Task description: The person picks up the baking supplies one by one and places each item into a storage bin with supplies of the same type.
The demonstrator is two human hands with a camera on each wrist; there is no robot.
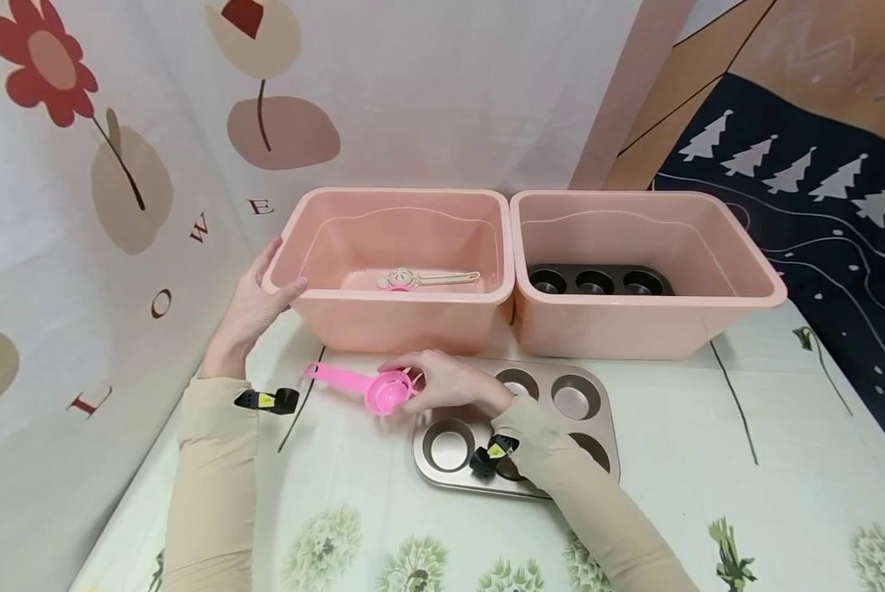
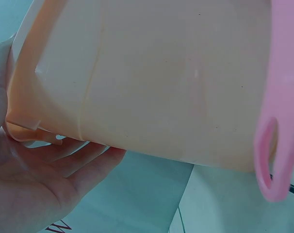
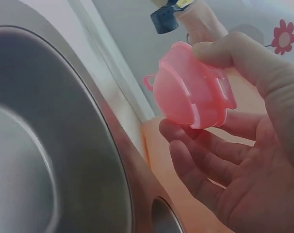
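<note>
Pinched at its bowl between thumb and fingers, the pink egg separator sits in the grip of the right hand, lifted just above the desk with its handle pointing left. The right wrist view shows the thumb on the bowl's rim and the fingers curled under it. Just beneath and to the right of that hand lies a gold muffin tray on the desk, partly covered by the forearm. The left hand rests against the left front corner of the left pink bin, thumb over the rim and fingers relaxed along the wall. Inside that bin lies a cream egg separator. Touching its right side stands the right pink bin, which holds 1 dark muffin tray.
</note>
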